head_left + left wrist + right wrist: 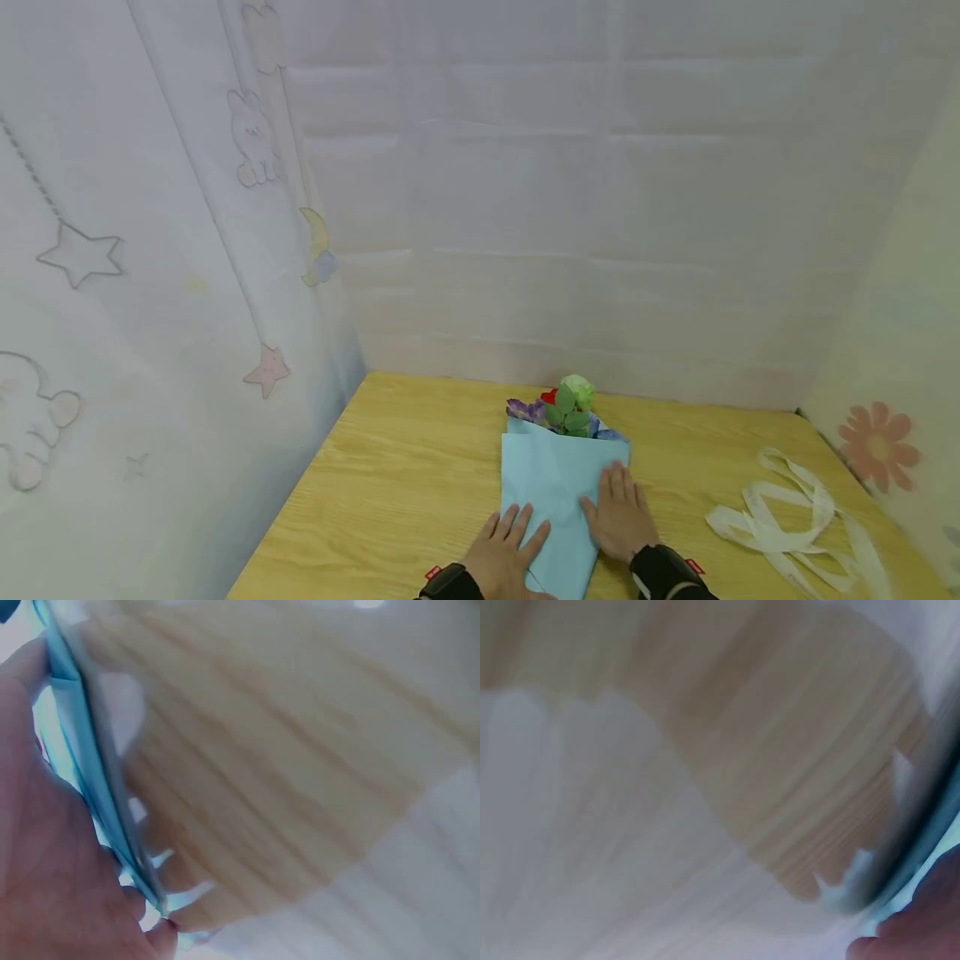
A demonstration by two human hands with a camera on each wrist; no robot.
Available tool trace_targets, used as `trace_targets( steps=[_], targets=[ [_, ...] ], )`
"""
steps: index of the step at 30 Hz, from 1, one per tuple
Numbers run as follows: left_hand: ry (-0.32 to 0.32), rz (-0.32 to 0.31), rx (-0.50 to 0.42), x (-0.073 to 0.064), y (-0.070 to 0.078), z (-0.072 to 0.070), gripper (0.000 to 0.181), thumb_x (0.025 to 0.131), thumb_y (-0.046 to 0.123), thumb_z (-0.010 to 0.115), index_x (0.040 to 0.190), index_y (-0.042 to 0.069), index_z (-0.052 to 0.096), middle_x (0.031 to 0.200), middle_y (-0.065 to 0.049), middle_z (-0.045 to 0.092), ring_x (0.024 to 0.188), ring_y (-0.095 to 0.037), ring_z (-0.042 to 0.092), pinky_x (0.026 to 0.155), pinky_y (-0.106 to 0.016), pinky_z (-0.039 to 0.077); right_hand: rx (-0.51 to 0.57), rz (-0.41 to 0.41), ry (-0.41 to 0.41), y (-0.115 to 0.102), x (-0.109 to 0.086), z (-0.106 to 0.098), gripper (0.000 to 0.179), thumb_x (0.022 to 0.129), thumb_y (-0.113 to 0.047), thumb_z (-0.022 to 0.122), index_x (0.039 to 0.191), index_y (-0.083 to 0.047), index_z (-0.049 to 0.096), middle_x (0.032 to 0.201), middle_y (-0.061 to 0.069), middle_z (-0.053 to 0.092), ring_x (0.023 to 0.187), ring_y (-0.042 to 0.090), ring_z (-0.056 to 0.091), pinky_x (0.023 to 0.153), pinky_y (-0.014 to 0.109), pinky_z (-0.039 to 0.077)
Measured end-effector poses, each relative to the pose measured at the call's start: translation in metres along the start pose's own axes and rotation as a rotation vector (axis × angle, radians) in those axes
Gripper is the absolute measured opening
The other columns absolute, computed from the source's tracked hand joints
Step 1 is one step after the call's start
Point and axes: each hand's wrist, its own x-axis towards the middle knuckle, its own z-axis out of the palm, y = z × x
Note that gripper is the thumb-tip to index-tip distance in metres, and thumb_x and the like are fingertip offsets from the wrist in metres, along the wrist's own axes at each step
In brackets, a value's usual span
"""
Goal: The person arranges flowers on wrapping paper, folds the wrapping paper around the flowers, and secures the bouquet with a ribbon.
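A bouquet wrapped in light blue paper (547,475) lies on the table, its flower end pointing away from me. From the top of the wrap show a pale green flower (579,389), a purple flower (527,411), a bit of red, some blue and green leaves (567,408). My left hand (504,557) rests on the lower left of the paper with fingers spread. Against the right side, my right hand (622,518) presses with fingers straight. The left wrist view shows the folded paper edge (90,750) beside the left hand; the right wrist view is blurred.
A loose heap of white ribbon (761,527) lies on the table's right side. The wood-grain table (405,467) backs onto a pale wall cloth (510,200), with printed cloth along both sides. Dark bands circle both wrists.
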Motion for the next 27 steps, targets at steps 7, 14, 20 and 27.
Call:
trace_targets(
  steps=[7,14,20,27],
  targets=[
    [0.040,-0.103,-0.152,-0.018,0.012,-0.027,0.106,0.080,0.089,0.049,0.164,0.031,0.021,0.169,-0.005,0.017,0.155,-0.033,0.013,0.121,-0.048,0.021,-0.004,-0.135,0.007,-0.052,-0.027,0.004,0.073,0.105,-0.038,0.054,0.151,0.015,0.032,0.159,0.035,0.023,0.148,0.053,0.018,0.115,0.069,0.013],
    [0.140,-0.142,-0.219,-0.023,0.008,-0.008,0.108,0.085,0.090,0.032,0.161,0.013,0.029,0.167,-0.012,0.022,0.153,-0.038,0.017,0.118,-0.059,0.020,-0.040,-0.281,-0.008,-0.060,-0.055,0.007,0.066,0.107,-0.042,0.047,0.152,0.007,0.039,0.161,0.030,0.026,0.149,0.051,0.018,0.114,0.069,0.016],
    [0.158,-0.214,-0.206,-0.025,0.008,-0.004,0.108,0.088,0.087,0.030,0.159,0.006,0.031,0.166,-0.016,0.025,0.153,-0.038,0.019,0.118,-0.059,0.020,-0.053,-0.245,0.017,-0.066,-0.060,0.009,0.071,0.105,-0.036,0.054,0.150,0.015,0.034,0.159,0.036,0.022,0.148,0.051,0.018,0.115,0.063,0.023],
    [0.187,-0.252,-0.181,-0.024,0.008,-0.002,0.113,0.087,0.088,0.034,0.156,-0.001,0.035,0.162,-0.022,0.030,0.151,-0.037,0.025,0.118,-0.054,0.025,0.121,-0.105,0.003,-0.071,-0.063,0.000,0.076,0.103,-0.030,0.060,0.149,0.021,0.027,0.156,0.044,0.014,0.147,0.057,0.011,0.111,0.063,0.030]
  ],
)
